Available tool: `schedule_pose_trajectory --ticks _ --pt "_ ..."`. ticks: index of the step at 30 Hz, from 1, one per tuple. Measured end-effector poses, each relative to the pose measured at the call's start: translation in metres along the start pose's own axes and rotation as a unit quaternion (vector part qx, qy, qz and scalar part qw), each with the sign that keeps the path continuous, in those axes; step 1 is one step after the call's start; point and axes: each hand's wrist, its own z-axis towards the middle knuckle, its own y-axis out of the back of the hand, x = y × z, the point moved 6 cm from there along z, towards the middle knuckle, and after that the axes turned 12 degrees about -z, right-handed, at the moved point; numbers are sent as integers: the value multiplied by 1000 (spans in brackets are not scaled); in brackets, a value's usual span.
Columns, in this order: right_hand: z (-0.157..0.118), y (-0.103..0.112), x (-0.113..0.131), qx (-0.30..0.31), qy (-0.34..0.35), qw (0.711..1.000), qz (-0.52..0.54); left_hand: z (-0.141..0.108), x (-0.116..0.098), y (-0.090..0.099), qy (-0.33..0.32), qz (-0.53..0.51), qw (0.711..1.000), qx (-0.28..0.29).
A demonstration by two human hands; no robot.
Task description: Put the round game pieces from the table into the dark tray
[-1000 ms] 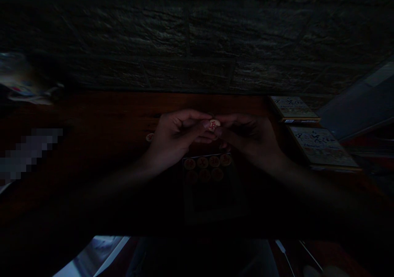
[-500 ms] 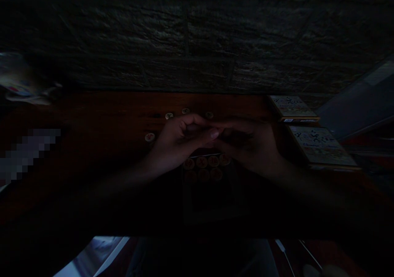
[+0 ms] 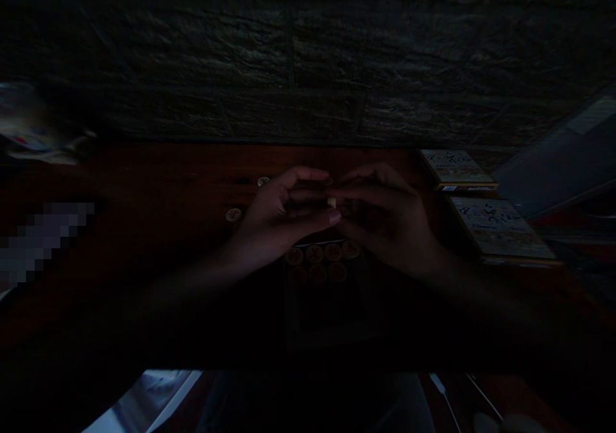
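In the dim head view my two hands meet over the middle of the table. A pale Chinese chess piece [image 3: 332, 201] shows edge-on between the fingertips. My left hand [image 3: 283, 218] is closed on it, with the thumb at its near side. My right hand [image 3: 392, 215] also pinches at the piece from the right; its far fingertips are partly in shadow. Just below the hands, round pieces with red characters [image 3: 314, 252] lie in two rows in a dark open tray [image 3: 293, 324]. A loose piece [image 3: 233, 215] lies left of my left hand, and another piece [image 3: 263, 181] farther back.
Two flat printed boxes, a rear box [image 3: 457, 169] and a nearer box [image 3: 500, 228], lie at the right of the wooden table [image 3: 183, 170]. A stone-textured wall [image 3: 289, 54] rises behind. At the far left stands a pale wrapped item [image 3: 38, 128].
My fingers have parted slightly and my right hand's fingers have lifted, so the piece between the fingertips now shows. The tray and boxes stay where they were.
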Motion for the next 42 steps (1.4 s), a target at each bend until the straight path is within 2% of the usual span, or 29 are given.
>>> schedule_pose_trajectory --ticks 4,11,18,27,33,42 --pt "1 1 1 -4 5 1000 7 1 4 -4 17 -40 999 10" --pt "2 0 1 1 0 1000 13 -1 2 -1 10 -10 1000 -14" --pt "1 -1 0 -4 12 1000 17 1 0 3 -6 -23 1000 1" --pt "0 0 1 -22 44 999 19 2 4 -4 6 -66 998 19" --pt "1 -1 0 -16 16 999 28 0 2 0 4 -39 999 3" --pt "0 -4 -1 -5 16 999 34 0 2 -1 5 -65 998 8"
